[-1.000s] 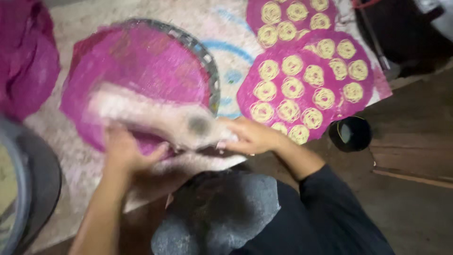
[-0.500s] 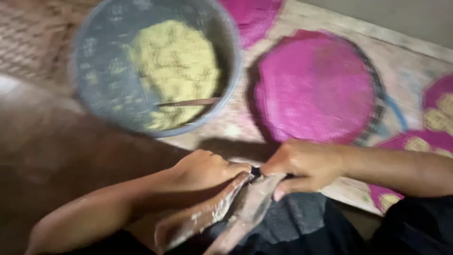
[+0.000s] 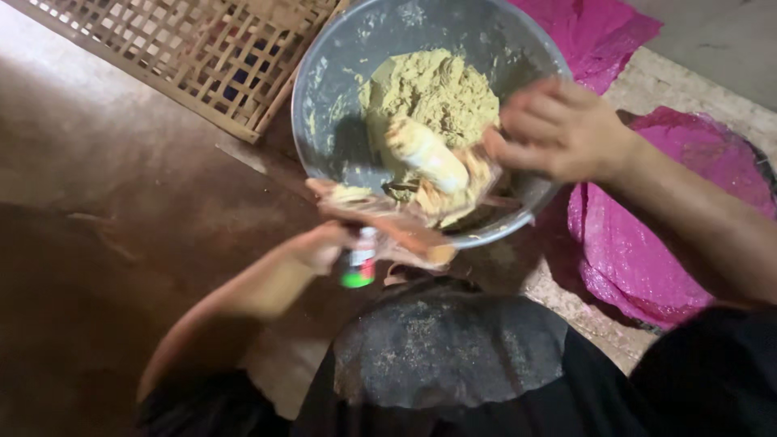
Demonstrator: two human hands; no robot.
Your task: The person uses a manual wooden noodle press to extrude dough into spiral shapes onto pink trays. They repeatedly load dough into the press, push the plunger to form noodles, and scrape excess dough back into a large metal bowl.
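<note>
My left hand (image 3: 324,247) grips the narrow end of a clear plastic piping bag (image 3: 405,231), just above its small white, red and green nozzle (image 3: 358,265). The bag's wide mouth lies open over the near rim of a large metal bowl (image 3: 312,105) that holds yellowish dough (image 3: 441,89). A pale lump of dough (image 3: 425,154) sits in the bag's mouth. My right hand (image 3: 558,129), blurred, hovers over the bowl's right side. Its thumb and fingertips pinch the far edge of the bag.
A woven bamboo tray (image 3: 202,48) lies at the upper left on the brown floor. A round tray covered with pink cloth (image 3: 672,226) sits to the right, with more pink cloth (image 3: 591,24) behind the bowl. My dark-clothed knee (image 3: 445,348) is below the bowl.
The view has swung from the pink trays to the bowl. The bag, held low at my lap before, is now raised over the bowl's rim with dough in its mouth.
</note>
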